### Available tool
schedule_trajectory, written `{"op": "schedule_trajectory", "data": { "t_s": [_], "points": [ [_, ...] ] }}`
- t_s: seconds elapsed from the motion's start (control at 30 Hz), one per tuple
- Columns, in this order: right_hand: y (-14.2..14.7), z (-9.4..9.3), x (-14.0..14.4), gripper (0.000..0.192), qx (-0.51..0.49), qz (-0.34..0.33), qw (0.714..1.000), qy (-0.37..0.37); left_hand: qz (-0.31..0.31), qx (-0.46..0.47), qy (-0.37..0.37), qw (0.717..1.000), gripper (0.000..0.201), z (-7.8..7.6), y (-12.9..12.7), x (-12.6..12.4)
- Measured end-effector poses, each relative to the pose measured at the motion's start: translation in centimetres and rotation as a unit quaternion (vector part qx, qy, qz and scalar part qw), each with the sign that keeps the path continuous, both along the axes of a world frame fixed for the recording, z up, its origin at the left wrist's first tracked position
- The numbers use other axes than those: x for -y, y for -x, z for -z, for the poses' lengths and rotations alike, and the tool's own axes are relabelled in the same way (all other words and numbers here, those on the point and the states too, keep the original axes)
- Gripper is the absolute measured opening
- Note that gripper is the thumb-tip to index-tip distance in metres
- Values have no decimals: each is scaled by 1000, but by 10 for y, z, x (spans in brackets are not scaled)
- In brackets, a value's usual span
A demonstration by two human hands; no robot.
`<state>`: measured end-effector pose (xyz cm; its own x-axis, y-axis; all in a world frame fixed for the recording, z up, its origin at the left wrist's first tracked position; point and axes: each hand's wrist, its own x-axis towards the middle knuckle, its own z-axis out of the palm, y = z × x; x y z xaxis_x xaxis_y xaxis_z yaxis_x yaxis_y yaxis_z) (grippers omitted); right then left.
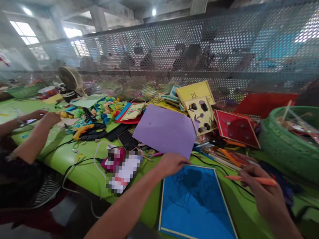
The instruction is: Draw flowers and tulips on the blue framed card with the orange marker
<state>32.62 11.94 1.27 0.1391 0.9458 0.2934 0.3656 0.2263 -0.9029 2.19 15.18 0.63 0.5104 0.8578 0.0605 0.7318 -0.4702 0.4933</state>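
Our left hand [171,164] reaches forward with the forearm stretched up from the lower edge, fingers curled down on the top left corner of the blue drawing board [196,207], which lies flat on the green tabletop [89,165] just before us. Our right hand [261,192] comes in from the right, wrist bent, fingers pinched shut around an orange pencil [254,179] that points left, its tip hovering just off the board's upper right edge. A lilac paper sheet [166,130] lies just beyond the left hand (partly over the clutter of cards). A green basket [292,152] stands to the right, near the pencil hand.
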Motion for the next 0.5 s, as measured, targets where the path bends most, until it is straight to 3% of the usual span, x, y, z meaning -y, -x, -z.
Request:
{"op": "schedule_trajectory", "data": {
  "t_s": [0.23, 0.5],
  "points": [
    [-3, 7, -1, 32, -14, -44, 999, -10, -2, -12, 3, 1000, 34, -9, 0, 3],
    [-3, 7, -1, 31, -10, -42, 999, -5, 6, 13, -4, 1000, 33, 0, 1, 0]
  ]
}}
